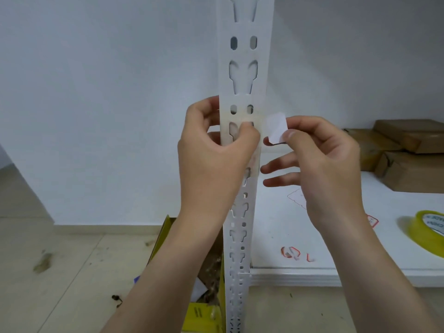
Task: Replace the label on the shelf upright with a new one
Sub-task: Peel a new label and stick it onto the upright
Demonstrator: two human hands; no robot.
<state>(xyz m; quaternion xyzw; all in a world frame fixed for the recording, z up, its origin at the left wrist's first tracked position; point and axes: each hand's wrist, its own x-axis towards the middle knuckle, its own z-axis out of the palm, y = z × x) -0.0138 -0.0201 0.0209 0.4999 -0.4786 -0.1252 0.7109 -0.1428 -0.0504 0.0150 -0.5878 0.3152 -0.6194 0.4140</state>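
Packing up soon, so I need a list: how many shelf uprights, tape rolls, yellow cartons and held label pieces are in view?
Shelf upright: 1
Tape roll: 1
Yellow carton: 1
Label piece, in the grip of the right hand: 1
Total: 4

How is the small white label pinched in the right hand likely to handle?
Probably very light: the right hand holds the label by its lower edge in a two-finger pinch. Likely thin but self-supporting, since it stands flat above the pinch without drooping. Whether its back is sticky cannot be told.
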